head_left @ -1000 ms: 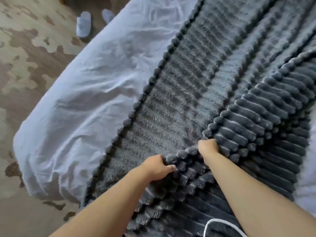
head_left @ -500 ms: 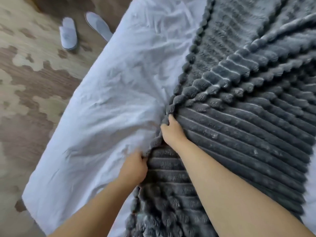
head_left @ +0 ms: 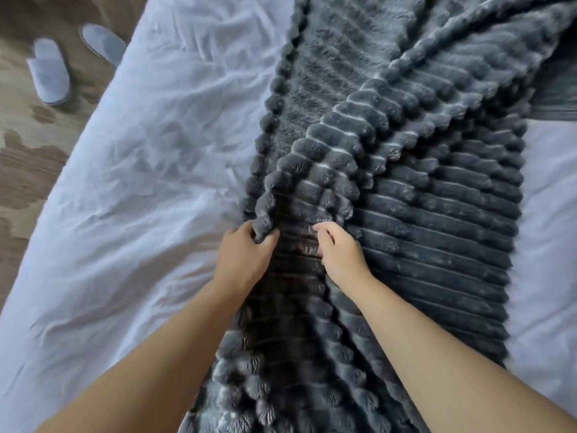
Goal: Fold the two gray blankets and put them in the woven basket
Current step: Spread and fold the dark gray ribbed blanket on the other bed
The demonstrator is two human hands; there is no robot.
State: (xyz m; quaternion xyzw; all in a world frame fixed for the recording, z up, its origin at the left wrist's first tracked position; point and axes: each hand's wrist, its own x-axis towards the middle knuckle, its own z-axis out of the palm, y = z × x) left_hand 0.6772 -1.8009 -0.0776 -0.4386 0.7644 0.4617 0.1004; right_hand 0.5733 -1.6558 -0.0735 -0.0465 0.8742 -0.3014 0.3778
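1. Your left hand [head_left: 243,257] grips a bunched edge of the gray blanket [head_left: 437,214], thumb and fingers curled round it.
2. Your right hand [head_left: 340,254] sits just beside the left, fingers curled into the pile, pinching a ridge.
3. The blanket lies on the bed [head_left: 140,182], directly under and ahead of both hands.
4. Its long axis runs from your body away toward the upper right; the ribs cross it.
5. A folded layer rumples diagonally just beyond your hands.
6. Its left edge is scalloped, with wide bare sheet beside it.
7. On the right there is only a narrow strip of sheet.
8. The bed's edge is at far left, then floor [head_left: 25,157] with two slippers [head_left: 50,70].
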